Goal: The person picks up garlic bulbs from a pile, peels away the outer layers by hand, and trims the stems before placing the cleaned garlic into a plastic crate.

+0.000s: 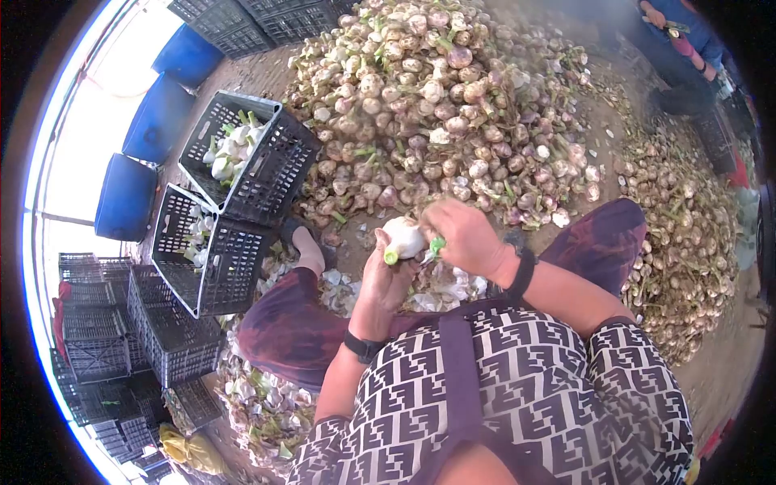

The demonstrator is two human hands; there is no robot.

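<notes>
Both bare forearms reach forward from the torso and meet over the lap. The left hand (386, 279), palm up and fingers curled, cradles a garlic bulb (404, 237). Just right of it, the right hand (465, 237), knuckles up, is clenched around a green-handled tool (436, 246).

A white garlic bulb (404, 237) with a bright green stem stub and a green-handled tool (436, 245) stand out against a heap of garlic (436, 105) in pale tan, pink and purple, flecked with green stalks. The person's top (525, 380) carries a bold black-and-white geometric block print; the trousers (283, 323) are mottled maroon and deep purple, and the wristbands (524, 273) are black. Black lattice crates (279, 166) hold white peeled bulbs (226, 153). The drums (125, 198) are blue, the peelings (444, 287) white and pale green, and a bag (194, 453) yellow.
</notes>
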